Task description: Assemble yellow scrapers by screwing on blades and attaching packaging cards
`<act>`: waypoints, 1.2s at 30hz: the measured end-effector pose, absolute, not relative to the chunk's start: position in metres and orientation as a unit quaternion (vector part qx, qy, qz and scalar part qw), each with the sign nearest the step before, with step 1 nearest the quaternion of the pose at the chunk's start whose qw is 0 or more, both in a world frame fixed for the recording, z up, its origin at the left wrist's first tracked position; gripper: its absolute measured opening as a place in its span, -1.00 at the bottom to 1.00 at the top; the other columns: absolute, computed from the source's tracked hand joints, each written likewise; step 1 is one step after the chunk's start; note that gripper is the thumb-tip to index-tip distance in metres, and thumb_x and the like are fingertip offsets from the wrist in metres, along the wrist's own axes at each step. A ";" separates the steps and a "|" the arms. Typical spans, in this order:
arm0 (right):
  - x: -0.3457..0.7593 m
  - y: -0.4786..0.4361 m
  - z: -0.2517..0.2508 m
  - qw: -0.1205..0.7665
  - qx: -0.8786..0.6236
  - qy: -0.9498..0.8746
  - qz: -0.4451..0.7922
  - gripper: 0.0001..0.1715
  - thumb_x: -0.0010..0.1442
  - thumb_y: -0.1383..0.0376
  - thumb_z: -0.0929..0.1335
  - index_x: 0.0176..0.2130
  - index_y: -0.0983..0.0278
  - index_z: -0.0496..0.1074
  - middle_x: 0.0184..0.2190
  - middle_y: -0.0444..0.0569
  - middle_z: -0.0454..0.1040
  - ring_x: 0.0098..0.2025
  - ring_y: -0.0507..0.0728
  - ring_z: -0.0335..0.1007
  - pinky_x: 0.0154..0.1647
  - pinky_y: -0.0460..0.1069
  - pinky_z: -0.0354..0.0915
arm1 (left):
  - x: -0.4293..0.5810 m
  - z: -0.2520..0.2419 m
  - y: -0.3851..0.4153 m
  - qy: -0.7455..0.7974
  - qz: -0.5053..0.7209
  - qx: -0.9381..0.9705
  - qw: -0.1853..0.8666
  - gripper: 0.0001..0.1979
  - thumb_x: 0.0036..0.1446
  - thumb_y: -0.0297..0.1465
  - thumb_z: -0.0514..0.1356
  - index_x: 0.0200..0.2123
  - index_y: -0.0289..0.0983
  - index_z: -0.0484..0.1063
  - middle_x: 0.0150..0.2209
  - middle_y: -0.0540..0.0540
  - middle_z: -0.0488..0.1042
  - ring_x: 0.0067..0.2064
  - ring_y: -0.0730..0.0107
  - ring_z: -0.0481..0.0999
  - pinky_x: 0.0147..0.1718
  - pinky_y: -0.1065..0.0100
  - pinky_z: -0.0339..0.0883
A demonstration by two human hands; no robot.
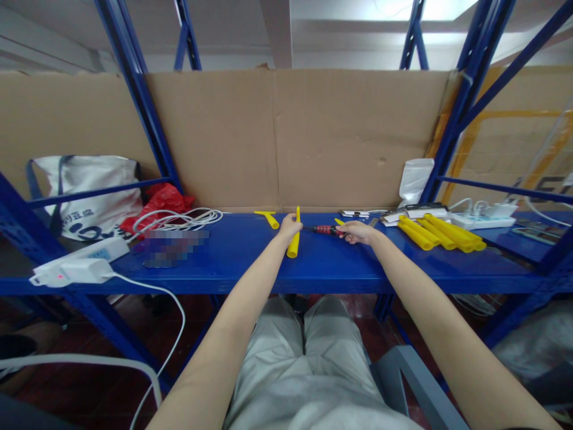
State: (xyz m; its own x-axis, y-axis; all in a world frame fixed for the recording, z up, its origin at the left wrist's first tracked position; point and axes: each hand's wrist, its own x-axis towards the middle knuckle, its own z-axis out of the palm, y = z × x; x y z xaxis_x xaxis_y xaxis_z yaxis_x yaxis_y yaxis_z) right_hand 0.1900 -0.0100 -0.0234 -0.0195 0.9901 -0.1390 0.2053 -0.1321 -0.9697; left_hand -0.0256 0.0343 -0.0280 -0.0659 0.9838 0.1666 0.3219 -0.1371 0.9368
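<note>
My left hand [289, 227] is closed around a yellow plastic T-shaped handle [293, 245], its round tube end pointing toward me. In my right hand [359, 232] is a screwdriver [325, 229] with a red and black grip. Its dark shaft points left at the yellow handle beside my left fingers; whether the tip touches is too small to tell. Another yellow T-shaped handle [271, 220] lies on the blue shelf to the left of my left hand. A small yellow piece [339, 221] shows just behind my right fingers, mostly hidden.
Several yellow tubes [441, 233] lie at the right on the blue shelf [242, 257]. Behind them are flat packs [414, 214] and a power strip [483, 221]. Coiled white cable [188, 220], a red bag [163, 206] and another power strip [85, 263] occupy the left. Cardboard [215, 137] stands behind.
</note>
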 end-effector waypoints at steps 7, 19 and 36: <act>0.188 -0.009 -0.030 0.376 -0.592 -0.618 0.357 -0.72 0.03 0.22 0.45 -0.53 0.30 0.33 -0.79 -0.21 0.23 -0.79 -0.12 0.02 -0.85 -0.20 -0.11 | -0.022 -0.023 0.020 0.543 0.441 0.582 0.414 -0.26 -0.16 -0.73 0.15 0.16 -0.29 0.20 -0.03 -0.25 0.41 -0.32 0.35 0.52 -0.44 0.42 0.36; 0.203 0.002 -0.027 0.294 -0.702 -0.647 0.046 -0.75 0.15 0.27 0.30 -0.51 0.29 0.44 -0.52 0.00 0.49 -0.38 0.11 0.43 -0.37 -0.08 0.25 | -0.021 -0.022 0.019 0.561 0.431 0.567 0.421 -0.32 -0.05 -0.66 0.16 0.19 -0.33 0.12 -0.12 -0.28 0.46 -0.32 0.33 0.55 -0.48 0.45 0.34; 0.231 -0.001 -0.033 0.208 -0.827 -0.521 0.037 -0.41 0.18 0.30 0.20 0.20 0.29 0.24 0.19 0.22 0.21 0.24 0.34 0.04 0.16 0.29 0.05 | -0.023 -0.021 0.024 0.568 0.452 0.542 0.423 -0.43 -0.04 -0.58 0.22 0.09 -0.37 0.21 -0.18 -0.27 0.49 -0.28 0.26 0.55 -0.46 0.42 0.34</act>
State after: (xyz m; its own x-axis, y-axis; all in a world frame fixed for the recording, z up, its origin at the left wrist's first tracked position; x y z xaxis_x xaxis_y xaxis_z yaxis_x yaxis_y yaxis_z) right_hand 0.2314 -0.0015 -0.0326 0.4547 0.8770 0.1555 0.8460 -0.3707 -0.3831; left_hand -0.0234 0.0242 -0.0214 -0.0541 0.9985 0.0096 0.2330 0.0033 0.9725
